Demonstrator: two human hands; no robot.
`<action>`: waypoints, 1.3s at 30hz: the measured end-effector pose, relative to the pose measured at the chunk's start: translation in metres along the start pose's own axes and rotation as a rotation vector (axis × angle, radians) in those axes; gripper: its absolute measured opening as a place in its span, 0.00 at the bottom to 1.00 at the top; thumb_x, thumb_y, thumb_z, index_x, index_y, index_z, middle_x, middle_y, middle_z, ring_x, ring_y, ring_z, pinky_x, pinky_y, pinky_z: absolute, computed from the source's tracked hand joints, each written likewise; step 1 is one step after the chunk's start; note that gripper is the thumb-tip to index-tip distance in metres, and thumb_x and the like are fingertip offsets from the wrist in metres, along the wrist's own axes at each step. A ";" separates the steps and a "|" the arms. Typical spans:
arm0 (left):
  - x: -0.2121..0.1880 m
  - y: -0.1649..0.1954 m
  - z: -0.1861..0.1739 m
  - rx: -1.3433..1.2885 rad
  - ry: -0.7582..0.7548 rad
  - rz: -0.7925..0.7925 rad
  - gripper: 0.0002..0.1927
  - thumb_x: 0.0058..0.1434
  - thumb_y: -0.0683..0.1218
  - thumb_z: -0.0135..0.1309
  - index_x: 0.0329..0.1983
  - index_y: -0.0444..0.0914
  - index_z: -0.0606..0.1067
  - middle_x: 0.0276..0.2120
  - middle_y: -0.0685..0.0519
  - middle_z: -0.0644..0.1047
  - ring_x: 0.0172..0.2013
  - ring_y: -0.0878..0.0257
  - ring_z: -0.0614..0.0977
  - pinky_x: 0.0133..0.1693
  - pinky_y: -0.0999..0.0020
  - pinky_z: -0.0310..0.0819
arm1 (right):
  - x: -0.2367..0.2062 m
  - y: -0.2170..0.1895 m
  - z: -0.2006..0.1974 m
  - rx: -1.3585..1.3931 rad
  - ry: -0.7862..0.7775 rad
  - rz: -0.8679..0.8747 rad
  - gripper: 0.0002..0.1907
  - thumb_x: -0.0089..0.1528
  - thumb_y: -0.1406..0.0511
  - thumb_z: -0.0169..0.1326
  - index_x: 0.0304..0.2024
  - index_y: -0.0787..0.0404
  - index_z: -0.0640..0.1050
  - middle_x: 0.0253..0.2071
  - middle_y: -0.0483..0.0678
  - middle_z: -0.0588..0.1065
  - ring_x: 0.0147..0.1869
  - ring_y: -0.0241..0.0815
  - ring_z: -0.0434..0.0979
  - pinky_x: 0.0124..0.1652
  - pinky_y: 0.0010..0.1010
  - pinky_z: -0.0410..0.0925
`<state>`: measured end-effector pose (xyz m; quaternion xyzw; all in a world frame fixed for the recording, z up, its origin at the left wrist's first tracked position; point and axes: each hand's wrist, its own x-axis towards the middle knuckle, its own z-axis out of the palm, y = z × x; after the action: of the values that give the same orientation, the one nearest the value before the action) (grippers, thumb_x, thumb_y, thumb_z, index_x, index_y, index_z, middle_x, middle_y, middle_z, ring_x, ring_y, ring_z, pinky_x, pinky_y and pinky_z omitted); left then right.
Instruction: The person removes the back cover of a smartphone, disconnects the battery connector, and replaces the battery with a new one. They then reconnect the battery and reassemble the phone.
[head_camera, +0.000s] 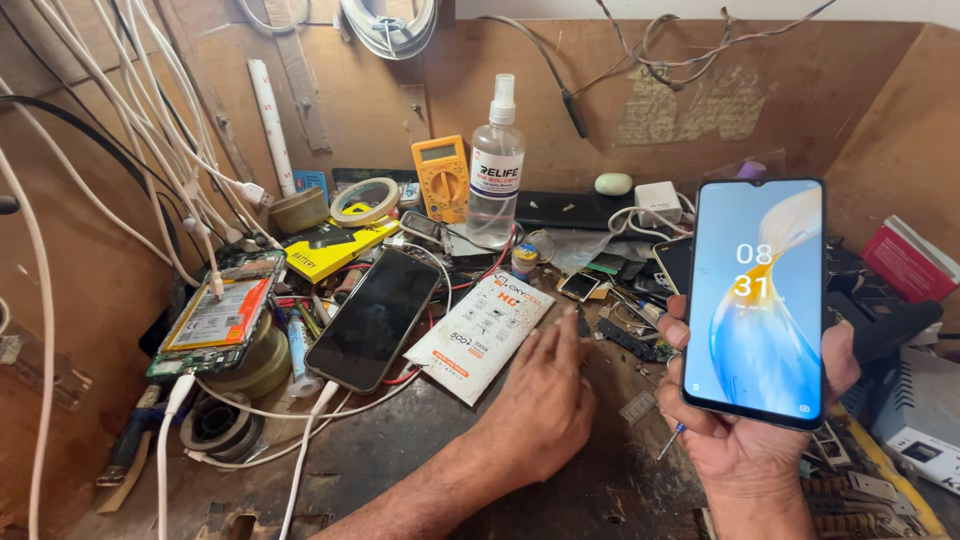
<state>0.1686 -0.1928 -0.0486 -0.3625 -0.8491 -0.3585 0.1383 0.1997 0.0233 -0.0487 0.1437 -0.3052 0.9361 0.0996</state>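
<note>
My right hand (740, 430) holds a smartphone (757, 300) upright at the right, its screen lit blue with a clock display. My left hand (540, 400) lies flat, palm down, on the dark worktop, its fingertips touching the lower corner of a white flat packet (475, 335). Left of the packet lies a dark-screened phone (372, 318) with a white cable plugged into its lower end. A small screwdriver tip (670, 440) pokes out below my right hand.
An opened phone with an exposed battery (218, 315) rests on tape rolls at the left. A clear spray bottle (495, 165), a yellow multimeter (441, 178), a yellow box (330, 245) and tape rolls stand at the back. White cables hang at the left. Small parts litter the middle; boxes sit at right.
</note>
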 end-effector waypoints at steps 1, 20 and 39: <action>0.002 0.002 -0.002 -0.108 -0.014 -0.060 0.38 0.60 0.40 0.44 0.71 0.18 0.48 0.56 0.30 0.72 0.62 0.37 0.69 0.68 0.46 0.52 | 0.000 0.000 0.000 0.146 -0.072 0.042 0.56 0.60 0.29 0.51 0.67 0.69 0.63 0.49 0.68 0.69 0.33 0.44 0.68 0.21 0.25 0.56; 0.005 -0.005 0.002 0.111 0.064 -0.024 0.35 0.67 0.44 0.45 0.72 0.20 0.52 0.56 0.28 0.71 0.66 0.33 0.64 0.68 0.43 0.50 | 0.001 0.001 -0.002 -0.256 0.075 -0.028 0.58 0.52 0.27 0.52 0.70 0.57 0.63 0.48 0.65 0.68 0.24 0.33 0.61 0.16 0.19 0.52; -0.006 -0.044 -0.038 0.503 0.304 -0.050 0.33 0.51 0.47 0.62 0.57 0.26 0.68 0.55 0.28 0.71 0.55 0.36 0.70 0.54 0.43 0.62 | 0.003 0.003 0.015 -0.237 0.075 0.021 0.57 0.54 0.29 0.52 0.70 0.61 0.64 0.50 0.66 0.72 0.30 0.38 0.67 0.16 0.21 0.52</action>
<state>0.1408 -0.2440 -0.0474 -0.2379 -0.8895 -0.1905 0.3404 0.1988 0.0118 -0.0376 0.0926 -0.4114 0.8991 0.1174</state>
